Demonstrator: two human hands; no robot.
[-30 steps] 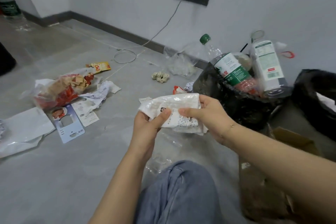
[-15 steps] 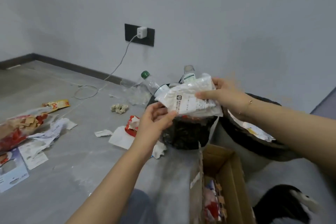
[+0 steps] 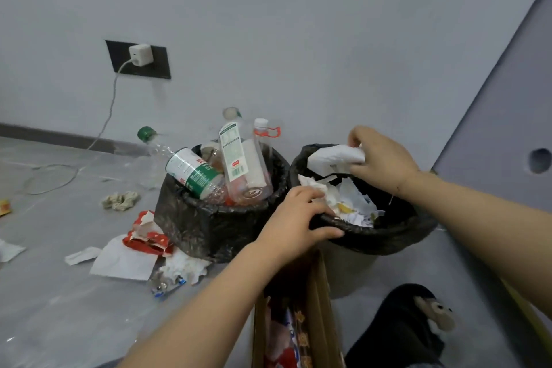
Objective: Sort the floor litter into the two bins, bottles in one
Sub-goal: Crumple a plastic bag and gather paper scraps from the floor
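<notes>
**White wrapper over the paper bin**

While I kneel on the grey floor (image 3: 59,308), two black-lined bins stand side by side ahead. The left bin (image 3: 209,227) holds bottles (image 3: 239,164) leaning necks-up toward the wall. My left hand (image 3: 294,225) curls over the right bin (image 3: 388,236) at its near rim, gripping it. My right hand (image 3: 380,158) pinches the crumpled white wrapper (image 3: 334,160) over that bin's far side; its long axis runs left from my fingers, above the paper scraps (image 3: 355,206) inside.
</notes>
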